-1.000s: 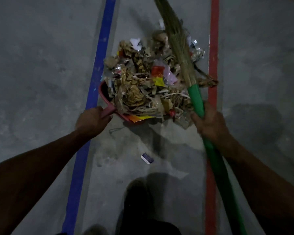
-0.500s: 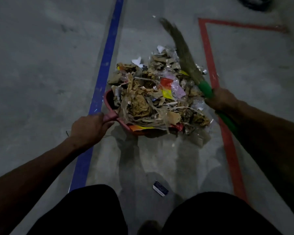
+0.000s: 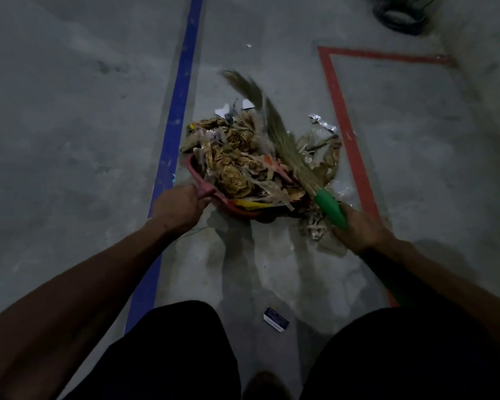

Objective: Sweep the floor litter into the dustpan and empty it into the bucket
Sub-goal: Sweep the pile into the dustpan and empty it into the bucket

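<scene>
Right hand (image 3: 361, 230) is wrapped round the green broom handle (image 3: 329, 207); the pink plastic dustpan (image 3: 202, 184), heaped with litter, is gripped by the left hand (image 3: 176, 207); loose crumpled scraps (image 3: 321, 148) lie right of the pan, nearer the right hand; the straw bristles (image 3: 272, 122) slant up-left.

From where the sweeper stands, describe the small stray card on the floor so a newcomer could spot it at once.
Start at the blue line and the red line on the floor; the heaped dustpan sits between them. Come back toward the sweeper's knees: the card lies there alone. Unlike the brown crumpled litter, it is flat, rectangular, dark blue with a white edge.
</scene>
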`<state>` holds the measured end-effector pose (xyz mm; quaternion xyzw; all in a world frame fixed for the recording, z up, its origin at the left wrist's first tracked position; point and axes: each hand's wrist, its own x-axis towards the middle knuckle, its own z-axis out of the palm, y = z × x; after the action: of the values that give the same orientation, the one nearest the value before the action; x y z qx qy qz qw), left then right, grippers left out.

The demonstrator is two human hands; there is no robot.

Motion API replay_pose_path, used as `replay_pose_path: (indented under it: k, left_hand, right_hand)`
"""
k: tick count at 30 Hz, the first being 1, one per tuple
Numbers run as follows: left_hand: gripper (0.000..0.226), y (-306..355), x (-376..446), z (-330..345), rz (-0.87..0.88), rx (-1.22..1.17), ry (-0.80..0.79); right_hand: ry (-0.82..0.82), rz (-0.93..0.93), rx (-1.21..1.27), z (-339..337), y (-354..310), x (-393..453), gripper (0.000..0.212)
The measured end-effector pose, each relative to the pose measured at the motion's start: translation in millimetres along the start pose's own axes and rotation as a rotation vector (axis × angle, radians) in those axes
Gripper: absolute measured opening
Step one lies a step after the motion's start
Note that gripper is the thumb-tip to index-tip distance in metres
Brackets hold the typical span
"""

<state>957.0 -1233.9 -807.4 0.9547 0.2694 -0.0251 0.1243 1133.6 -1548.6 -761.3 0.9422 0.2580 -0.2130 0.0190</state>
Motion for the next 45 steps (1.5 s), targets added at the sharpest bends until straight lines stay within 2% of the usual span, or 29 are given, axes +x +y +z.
replay_pose_path:
  k: [6,13,18,22,29,36,38,41,45]
  left_hand:
    - [0.047,13,17,1,-0.005,-0.037,-0.010]
    - [0.053,7,11,8,-0.031,-0.005,-0.004]
    - [0.052,8,14,3,-0.039,-0.037,-0.033]
    - [0.056,6,22,0,-0.010,-0.046,-0.046]
    - [0.046,7,39,-5,-0.014,-0.065,-0.101]
    - [0.047,12,38,-1,-0.104,-0.076,-0.118]
    - [0.047,13,39,1,-0.137,-0.121,-0.165]
    - [0.051,13,43,4,-0.214,-0.322,-0.294]
    - [0.048,16,36,8,-0.274,-0.385,-0.241]
  right_hand:
    - [0.064,-0.054,0.032,2,13,-14,0.061]
    - [0.171,-0.015,0.043,-32,48,9,0.045]
    - [0.070,0.050,0.021,-46,54,28,0.035]
    - [-0.009,0.032,0.022,-31,49,23,0.037]
    - [0.018,-0.094,0.078,-23,29,6,0.030]
    - [-0.031,-0.086,0.041,-21,-5,-18,0.049]
    - [-0.034,-0.094,0.041,-19,-9,-23,0.048]
    - [-0.015,-0.093,0.047,-18,-10,-24,0.047]
    - [0.003,-0.105,0.057,-17,-7,-25,0.043]
